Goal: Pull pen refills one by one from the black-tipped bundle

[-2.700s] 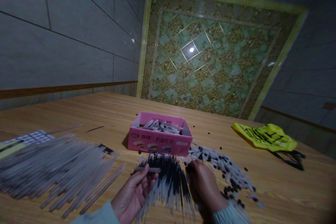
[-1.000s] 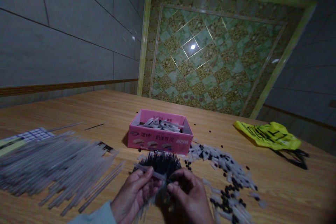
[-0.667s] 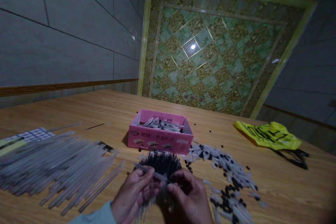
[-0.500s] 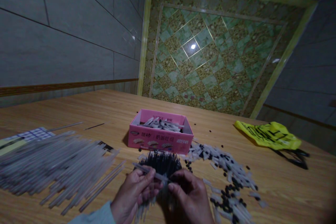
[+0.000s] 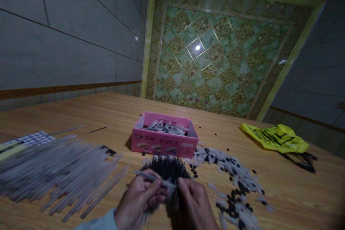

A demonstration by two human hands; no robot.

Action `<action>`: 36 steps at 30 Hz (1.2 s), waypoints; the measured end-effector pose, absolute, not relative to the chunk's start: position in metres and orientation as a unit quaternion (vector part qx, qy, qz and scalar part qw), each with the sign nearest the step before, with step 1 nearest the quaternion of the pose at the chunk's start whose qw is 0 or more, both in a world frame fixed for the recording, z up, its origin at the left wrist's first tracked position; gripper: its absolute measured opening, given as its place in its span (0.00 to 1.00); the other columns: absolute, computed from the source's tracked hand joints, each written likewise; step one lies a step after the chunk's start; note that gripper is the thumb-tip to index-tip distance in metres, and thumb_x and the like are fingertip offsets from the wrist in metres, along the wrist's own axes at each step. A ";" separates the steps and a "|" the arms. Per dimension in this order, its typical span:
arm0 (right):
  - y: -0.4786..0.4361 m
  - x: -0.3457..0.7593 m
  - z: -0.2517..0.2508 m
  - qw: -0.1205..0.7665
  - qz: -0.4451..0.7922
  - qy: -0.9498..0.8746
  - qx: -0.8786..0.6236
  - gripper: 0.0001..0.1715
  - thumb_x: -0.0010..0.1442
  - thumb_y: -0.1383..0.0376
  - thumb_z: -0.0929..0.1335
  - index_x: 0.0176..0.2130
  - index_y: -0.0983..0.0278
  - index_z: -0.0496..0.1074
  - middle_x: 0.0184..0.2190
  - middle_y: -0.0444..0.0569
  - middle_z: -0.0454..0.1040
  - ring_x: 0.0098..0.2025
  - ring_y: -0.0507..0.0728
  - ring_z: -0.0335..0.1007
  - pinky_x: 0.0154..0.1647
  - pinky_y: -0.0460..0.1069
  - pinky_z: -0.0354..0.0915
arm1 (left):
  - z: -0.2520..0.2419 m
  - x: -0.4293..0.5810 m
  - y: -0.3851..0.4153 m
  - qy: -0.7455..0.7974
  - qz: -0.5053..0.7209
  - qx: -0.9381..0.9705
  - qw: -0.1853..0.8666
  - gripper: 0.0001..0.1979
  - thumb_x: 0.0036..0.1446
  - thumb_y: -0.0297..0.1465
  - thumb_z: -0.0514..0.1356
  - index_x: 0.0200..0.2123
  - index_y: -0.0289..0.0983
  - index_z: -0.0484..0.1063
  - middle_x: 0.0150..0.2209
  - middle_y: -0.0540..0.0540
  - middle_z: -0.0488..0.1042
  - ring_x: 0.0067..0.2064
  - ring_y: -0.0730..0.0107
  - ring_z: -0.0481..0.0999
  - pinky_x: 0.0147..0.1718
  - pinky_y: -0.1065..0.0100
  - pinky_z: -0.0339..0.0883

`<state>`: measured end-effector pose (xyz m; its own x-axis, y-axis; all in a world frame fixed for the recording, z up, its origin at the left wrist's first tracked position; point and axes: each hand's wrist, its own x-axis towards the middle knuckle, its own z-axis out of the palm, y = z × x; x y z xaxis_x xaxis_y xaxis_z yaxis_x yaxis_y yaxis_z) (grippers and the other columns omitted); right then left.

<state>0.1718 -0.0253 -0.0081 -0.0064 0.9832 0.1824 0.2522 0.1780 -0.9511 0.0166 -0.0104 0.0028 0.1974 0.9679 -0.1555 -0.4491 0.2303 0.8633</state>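
Observation:
My left hand (image 5: 141,196) is closed round a thin translucent plastic tube (image 5: 144,175), which slants down to the right. At the tube's right end, the thumb and fingers of my right hand (image 5: 198,199) are pinched together. What they grip is too small to make out. Just behind and below both hands lies a dense bundle of thin black-tipped sticks (image 5: 168,165). On the left, many long translucent tubes (image 5: 67,165) lie in a spread pile. Short whitish pieces (image 5: 237,169) and small black caps (image 5: 234,199) are scattered to the right.
A pink printed box (image 5: 164,143) holding whitish and black pieces stands behind the bundle. A yellow bag (image 5: 275,138) with black lettering lies at the right on the wooden table (image 5: 215,124). A blue-checked item (image 5: 40,137) is partly under the tubes at left.
My right hand has shifted slightly right and its fingers have drawn closer together at the tube's end. My left hand still holds the tube, almost in the same place.

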 end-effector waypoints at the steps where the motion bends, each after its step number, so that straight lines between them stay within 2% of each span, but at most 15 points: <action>1: -0.025 0.174 -0.007 0.474 0.351 -0.619 -0.519 0.25 0.61 0.52 0.58 0.23 0.66 0.65 0.17 0.45 0.65 0.20 0.51 0.61 0.20 0.44 0.56 | 0.002 0.016 -0.009 0.378 0.512 0.342 0.691 0.13 0.46 0.31 0.65 0.30 0.36 0.62 0.23 0.49 0.77 0.26 0.73 0.76 0.26 0.74 0.69; 4: -0.026 0.179 -0.004 0.462 0.227 -0.689 -0.511 0.12 0.58 0.59 0.64 0.34 0.66 0.68 0.28 0.48 0.71 0.31 0.54 0.66 0.31 0.45 0.60 | -0.001 0.013 -0.006 0.393 0.510 0.327 0.692 0.12 0.48 0.30 0.64 0.32 0.36 0.62 0.25 0.48 0.77 0.29 0.73 0.77 0.28 0.73 0.70; 6: -0.027 0.180 -0.004 0.447 0.175 -0.723 -0.497 0.09 0.58 0.61 0.64 0.36 0.65 0.67 0.29 0.47 0.71 0.32 0.54 0.66 0.33 0.45 0.59 | -0.002 0.011 -0.004 0.391 0.506 0.330 0.695 0.12 0.49 0.30 0.63 0.32 0.35 0.62 0.26 0.48 0.77 0.29 0.74 0.77 0.29 0.73 0.70; 7: -0.028 0.180 -0.004 0.434 0.163 -0.734 -0.496 0.10 0.59 0.61 0.62 0.33 0.65 0.67 0.27 0.47 0.70 0.30 0.53 0.66 0.31 0.45 0.58 | -0.002 0.011 -0.004 0.389 0.502 0.334 0.696 0.11 0.50 0.30 0.63 0.32 0.35 0.62 0.26 0.48 0.77 0.29 0.74 0.76 0.29 0.74 0.70; 9: -0.029 0.179 -0.003 0.409 0.159 -0.740 -0.509 0.18 0.62 0.60 0.58 0.25 0.64 0.65 0.21 0.44 0.66 0.25 0.52 0.63 0.25 0.44 0.55 | -0.002 0.011 -0.004 0.385 0.494 0.344 0.700 0.11 0.50 0.31 0.63 0.32 0.36 0.61 0.25 0.49 0.77 0.29 0.75 0.76 0.30 0.73 0.69; 11: -0.029 0.178 -0.003 0.396 0.169 -0.734 -0.526 0.22 0.63 0.58 0.57 0.22 0.64 0.63 0.18 0.43 0.64 0.22 0.51 0.60 0.23 0.44 0.52 | -0.001 0.012 -0.006 0.384 0.490 0.347 0.701 0.11 0.50 0.32 0.63 0.31 0.36 0.61 0.24 0.49 0.76 0.28 0.75 0.76 0.29 0.73 0.69; 15: -0.028 0.178 -0.002 0.410 0.162 -0.739 -0.510 0.12 0.59 0.59 0.61 0.31 0.65 0.66 0.25 0.45 0.69 0.27 0.53 0.64 0.27 0.44 0.55 | 0.000 0.012 -0.008 0.387 0.500 0.341 0.696 0.11 0.50 0.31 0.63 0.31 0.36 0.61 0.25 0.48 0.77 0.29 0.74 0.76 0.30 0.73 0.69; 16: -0.028 0.178 -0.002 0.407 0.157 -0.742 -0.509 0.12 0.59 0.59 0.61 0.31 0.65 0.66 0.25 0.46 0.69 0.28 0.53 0.64 0.27 0.45 0.55 | 0.000 0.012 -0.008 0.388 0.498 0.341 0.696 0.11 0.50 0.31 0.63 0.31 0.36 0.61 0.25 0.48 0.77 0.29 0.74 0.76 0.29 0.73 0.69; 20: -0.028 0.178 -0.003 0.381 0.173 -0.731 -0.539 0.23 0.62 0.57 0.56 0.21 0.64 0.61 0.17 0.43 0.62 0.22 0.51 0.59 0.23 0.44 0.51 | -0.003 0.012 -0.007 0.386 0.490 0.349 0.699 0.12 0.49 0.31 0.63 0.31 0.36 0.61 0.24 0.49 0.76 0.28 0.74 0.76 0.28 0.73 0.69; 26: -0.030 0.179 -0.001 0.404 0.173 -0.736 -0.515 0.14 0.60 0.58 0.60 0.30 0.64 0.66 0.23 0.45 0.68 0.27 0.53 0.64 0.27 0.44 0.55 | -0.002 0.012 -0.008 0.389 0.497 0.351 0.692 0.11 0.50 0.32 0.63 0.31 0.35 0.62 0.25 0.48 0.77 0.28 0.75 0.76 0.29 0.73 0.69; 36: -0.028 0.176 -0.005 0.373 0.170 -0.729 -0.548 0.22 0.62 0.56 0.56 0.21 0.63 0.58 0.17 0.41 0.59 0.22 0.50 0.58 0.22 0.44 0.50 | 0.002 0.015 -0.009 0.384 0.502 0.346 0.693 0.12 0.47 0.30 0.65 0.29 0.36 0.63 0.23 0.49 0.76 0.27 0.74 0.76 0.26 0.75 0.68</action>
